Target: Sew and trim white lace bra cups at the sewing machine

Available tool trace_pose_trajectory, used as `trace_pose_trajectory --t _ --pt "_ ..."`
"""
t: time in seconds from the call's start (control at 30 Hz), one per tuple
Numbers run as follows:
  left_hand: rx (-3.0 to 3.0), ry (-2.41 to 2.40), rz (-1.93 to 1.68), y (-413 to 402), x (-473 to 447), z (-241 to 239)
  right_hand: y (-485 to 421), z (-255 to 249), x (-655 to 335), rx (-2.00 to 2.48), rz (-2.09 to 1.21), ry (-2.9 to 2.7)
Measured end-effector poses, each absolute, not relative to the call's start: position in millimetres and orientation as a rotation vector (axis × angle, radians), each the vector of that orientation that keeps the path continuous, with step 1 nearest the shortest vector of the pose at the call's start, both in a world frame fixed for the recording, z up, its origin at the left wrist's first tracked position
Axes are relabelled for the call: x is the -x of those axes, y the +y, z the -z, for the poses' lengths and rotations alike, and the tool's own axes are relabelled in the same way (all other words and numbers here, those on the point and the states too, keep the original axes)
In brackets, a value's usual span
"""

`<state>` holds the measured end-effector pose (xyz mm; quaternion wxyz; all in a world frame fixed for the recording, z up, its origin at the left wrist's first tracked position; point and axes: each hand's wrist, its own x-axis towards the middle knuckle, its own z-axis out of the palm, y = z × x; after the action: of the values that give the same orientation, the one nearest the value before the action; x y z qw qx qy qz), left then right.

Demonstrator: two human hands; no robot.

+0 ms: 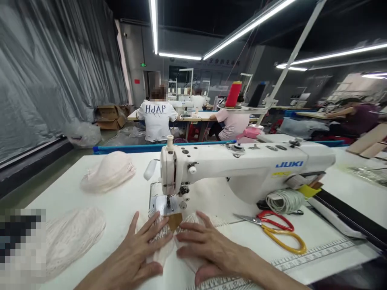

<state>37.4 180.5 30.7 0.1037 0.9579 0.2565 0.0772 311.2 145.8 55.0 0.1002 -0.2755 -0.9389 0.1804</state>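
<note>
Both hands rest on pale gathered fabric (161,251) just in front of the needle of a white sewing machine (208,161). My left hand (143,245) lies flat on its left part, fingers spread toward the presser foot. On the right part lies my right hand (208,245), fingers stretched out and pointing left. A small brown piece (174,221) shows between the fingertips, by the needle plate. Red and yellow handled scissors (275,227) lie to the right of my right hand, blades pointing left.
Gathered pale fabric pieces (109,171) lie on the white table (121,205) at left, with another bundle (72,237) nearer. A coil of pale cord (286,201) rests against the machine. A printed ruler strip (314,253) runs along the right front. Co-workers sit at tables beyond.
</note>
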Motion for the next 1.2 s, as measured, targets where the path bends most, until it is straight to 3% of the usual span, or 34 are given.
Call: trace_pose_trajectory --t 0.23,0.43,0.6,0.83,1.2 --pt "-2.896 0.787 -0.211 181 -39 -21 172 -54 -325 0.608 -0.643 -2.761" --pt "-2.882 0.829 -0.432 174 -52 -13 208 -41 -362 1.397 -0.218 -2.147" --pt "-2.924 0.501 -0.412 175 -99 -33 238 -28 -380 1.582 -0.113 -1.94" --pt "-2.543 0.714 -0.251 185 -158 -60 223 -43 -397 1.503 -0.153 -1.767" --pt "-1.905 0.745 -0.523 226 -229 -63 151 -84 -416 1.338 -0.324 -1.573"
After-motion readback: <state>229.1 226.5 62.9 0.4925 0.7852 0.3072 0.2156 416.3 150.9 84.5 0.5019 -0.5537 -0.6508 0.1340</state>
